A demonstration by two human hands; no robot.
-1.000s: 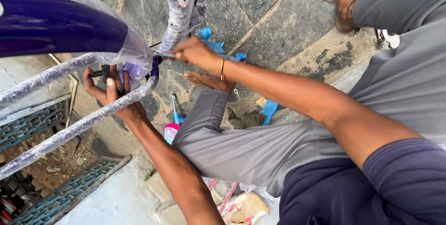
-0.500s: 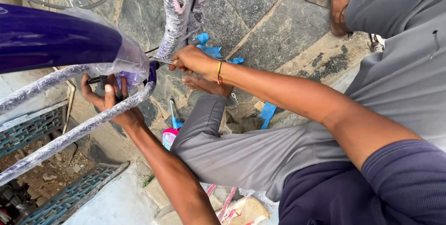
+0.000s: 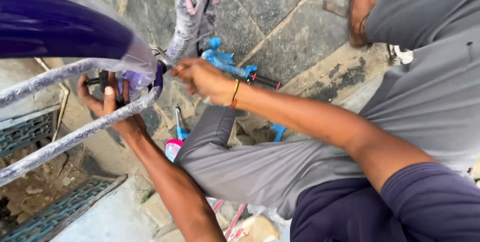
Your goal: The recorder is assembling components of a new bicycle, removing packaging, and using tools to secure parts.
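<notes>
- The left hand [image 3: 107, 104] has its grip closed around a small black part [image 3: 102, 79] under the wrapped lower frame tube [image 3: 75, 137], thumb up between the two tubes.
- Above it, the purple mudguard [image 3: 55, 24] in clear plastic fills the upper left corner, its lower edge just over the fingers, leaving a tight gap.
- The right hand [image 3: 202, 79] pinches, fingertips pressed together, at the metal fitting [image 3: 159, 52] where the tubes meet the wrapped upright tube [image 3: 187, 12].
- Blue tools [image 3: 222, 59] lie on the stone floor [image 3: 285, 17] just behind that hand.
- A grey trouser knee [image 3: 240, 164] sits below the forearm; bare floor opens to the right.
</notes>
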